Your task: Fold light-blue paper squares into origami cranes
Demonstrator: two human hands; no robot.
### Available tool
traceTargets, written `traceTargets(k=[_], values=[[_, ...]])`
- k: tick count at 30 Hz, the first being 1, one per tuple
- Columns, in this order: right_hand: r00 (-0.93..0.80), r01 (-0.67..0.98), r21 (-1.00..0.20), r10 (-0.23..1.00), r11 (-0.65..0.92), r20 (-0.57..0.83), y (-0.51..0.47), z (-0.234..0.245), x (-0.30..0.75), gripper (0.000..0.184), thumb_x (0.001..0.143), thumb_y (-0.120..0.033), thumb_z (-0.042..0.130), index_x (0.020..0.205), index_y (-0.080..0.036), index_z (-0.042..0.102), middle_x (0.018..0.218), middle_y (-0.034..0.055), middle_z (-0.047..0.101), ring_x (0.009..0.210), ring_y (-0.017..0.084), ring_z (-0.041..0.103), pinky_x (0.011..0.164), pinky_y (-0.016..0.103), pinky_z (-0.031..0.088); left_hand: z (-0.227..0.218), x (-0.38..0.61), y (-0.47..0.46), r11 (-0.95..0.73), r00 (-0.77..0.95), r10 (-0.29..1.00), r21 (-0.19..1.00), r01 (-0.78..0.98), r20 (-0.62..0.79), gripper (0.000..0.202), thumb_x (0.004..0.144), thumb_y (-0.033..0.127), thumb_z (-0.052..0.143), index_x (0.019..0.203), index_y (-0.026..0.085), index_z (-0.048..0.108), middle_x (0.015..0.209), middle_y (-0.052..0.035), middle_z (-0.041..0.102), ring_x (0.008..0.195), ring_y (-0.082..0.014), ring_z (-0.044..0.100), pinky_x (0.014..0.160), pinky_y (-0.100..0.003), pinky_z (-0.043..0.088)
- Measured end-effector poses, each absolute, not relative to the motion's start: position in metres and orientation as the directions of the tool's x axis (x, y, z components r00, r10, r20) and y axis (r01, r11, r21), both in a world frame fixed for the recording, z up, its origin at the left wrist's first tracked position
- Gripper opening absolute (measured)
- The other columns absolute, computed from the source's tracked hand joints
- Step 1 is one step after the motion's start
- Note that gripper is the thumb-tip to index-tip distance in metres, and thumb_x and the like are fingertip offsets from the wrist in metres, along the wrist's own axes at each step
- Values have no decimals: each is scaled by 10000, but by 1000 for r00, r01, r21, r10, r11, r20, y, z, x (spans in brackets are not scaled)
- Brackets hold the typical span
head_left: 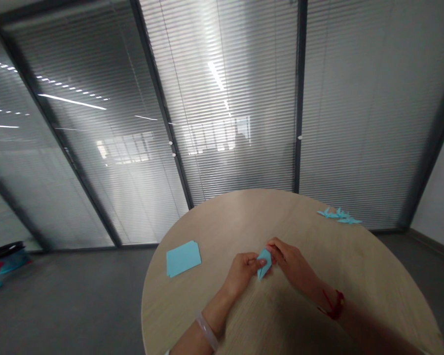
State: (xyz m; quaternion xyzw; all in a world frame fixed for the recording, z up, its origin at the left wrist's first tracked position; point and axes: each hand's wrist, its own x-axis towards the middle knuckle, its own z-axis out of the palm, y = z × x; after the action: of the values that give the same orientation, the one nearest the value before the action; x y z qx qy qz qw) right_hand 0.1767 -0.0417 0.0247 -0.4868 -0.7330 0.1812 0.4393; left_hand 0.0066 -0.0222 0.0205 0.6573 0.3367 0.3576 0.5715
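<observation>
A small piece of folded blue paper [265,260] is held between my two hands, just over the table. My left hand [242,270] pinches its left side, the thumb lying across the paper's face. On the other side, my right hand [286,255] grips the upper right edge with thumb and fingertips. The paper has a narrow, pointed shape with a crease or slit near its lower end; the finer folds are too small to make out.
A stack of flat blue paper sheets [184,259] lies on the left of the round wooden table [240,212]. Several folded blue paper cranes [339,215] sit near the far right edge. Glass panels with blinds [237,162] stand behind the table.
</observation>
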Motion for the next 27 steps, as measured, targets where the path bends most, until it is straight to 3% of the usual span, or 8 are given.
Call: traceTargets(k=[3, 5, 10, 14, 19, 27], values=[[-82, 456, -795, 908, 401, 411, -41, 23, 175, 224, 915, -410, 420, 976, -206, 489, 750, 14, 629, 681, 170, 608, 644, 277, 449, 21, 6, -21, -137, 447, 888, 990, 25, 112, 470, 699, 597, 650, 666, 130, 691, 607, -25, 597, 571, -133, 499, 617, -250, 383], [-48, 397, -849, 932, 348, 359, -40, 20, 173, 290, 866, -433, 500, 1032, -198, 465, 787, 21, 640, 707, 178, 619, 656, 284, 463, 21, 6, -19, -150, 367, 921, 988, 23, 132, 468, 677, 592, 674, 633, 126, 684, 561, 1, 545, 542, -114, 454, 580, -239, 353], [-150, 318, -893, 947, 318, 284, -37, 13, 169, 264, 825, -446, 554, 873, -187, 567, 760, 25, 654, 679, 165, 602, 616, 264, 452, 24, 4, -17, -188, 244, 952, 982, 2, 182, 409, 618, 533, 748, 640, 126, 720, 600, -15, 598, 602, -132, 497, 615, -247, 372], [-154, 272, -908, 946, 318, 285, -36, 13, 170, 258, 823, -430, 566, 850, -182, 632, 748, 21, 675, 690, 165, 612, 629, 257, 453, 26, 5, -20, -134, 231, 963, 990, -35, 138, 389, 577, 506, 782, 658, 129, 728, 613, -36, 648, 590, -144, 536, 612, -256, 404], [-155, 256, -917, 949, 306, 274, -33, 10, 172, 263, 814, -434, 571, 811, -181, 642, 753, 29, 692, 709, 181, 636, 642, 267, 470, 27, 5, -20, -124, 240, 962, 992, -31, 128, 376, 560, 482, 800, 664, 129, 724, 604, -33, 657, 568, -138, 545, 597, -249, 419], [-137, 263, -919, 954, 295, 267, -36, 17, 171, 269, 793, -440, 567, 725, -184, 614, 659, 17, 660, 648, 176, 618, 625, 267, 462, 27, 4, -22, -179, 268, 949, 983, 37, 163, 379, 646, 511, 726, 690, 136, 745, 625, -37, 669, 594, -148, 546, 610, -254, 417]])
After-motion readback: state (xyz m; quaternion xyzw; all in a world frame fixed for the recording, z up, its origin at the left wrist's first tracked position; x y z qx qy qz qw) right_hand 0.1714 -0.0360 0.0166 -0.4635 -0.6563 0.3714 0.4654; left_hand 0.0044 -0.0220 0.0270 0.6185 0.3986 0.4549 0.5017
